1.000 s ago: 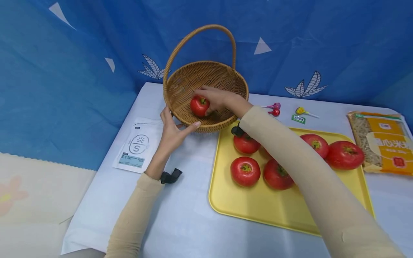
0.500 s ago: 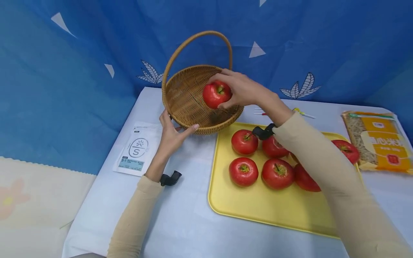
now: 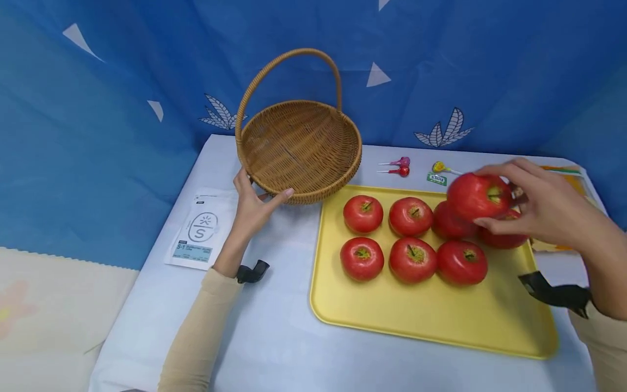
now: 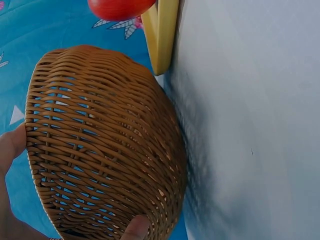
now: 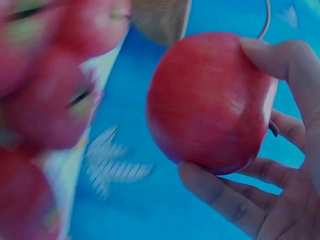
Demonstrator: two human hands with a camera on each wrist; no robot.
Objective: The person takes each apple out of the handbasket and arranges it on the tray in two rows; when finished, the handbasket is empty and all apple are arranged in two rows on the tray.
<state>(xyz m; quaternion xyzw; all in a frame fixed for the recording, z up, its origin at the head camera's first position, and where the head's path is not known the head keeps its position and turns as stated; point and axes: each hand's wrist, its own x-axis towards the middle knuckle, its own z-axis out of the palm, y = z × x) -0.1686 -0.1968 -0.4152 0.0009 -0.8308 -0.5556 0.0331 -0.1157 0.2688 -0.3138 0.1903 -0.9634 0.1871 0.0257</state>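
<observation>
Fingers of the right hand are curled round a red tomato, thumb on the near side and the other fingers over the top and far side, so the fruit hangs in the air rather than resting on anything. The right wrist view shows the same grip close up: the tomato sits against the fingertips with the palm behind it. Its green stem end faces up and a little toward the palm; being round, it has no long axis to speak of.

Straight below those fingers lies the far right corner of a yellow tray, where seven more tomatoes sit in two rows. The held one is just above the last pair in the back row, apart from them as far as can be told.

Over on the other side, the left hand grips the near rim of a wicker basket, thumb on the side wall and fingers along the lower edge; the left wrist view shows skin pressed to the weave. Nothing lies in the basket. It stands well to the left of the right hand's fingers, and the left hand is by far the nearer to it.

Lollipops lie beyond the tray, a white packet lies beside the left wrist.
</observation>
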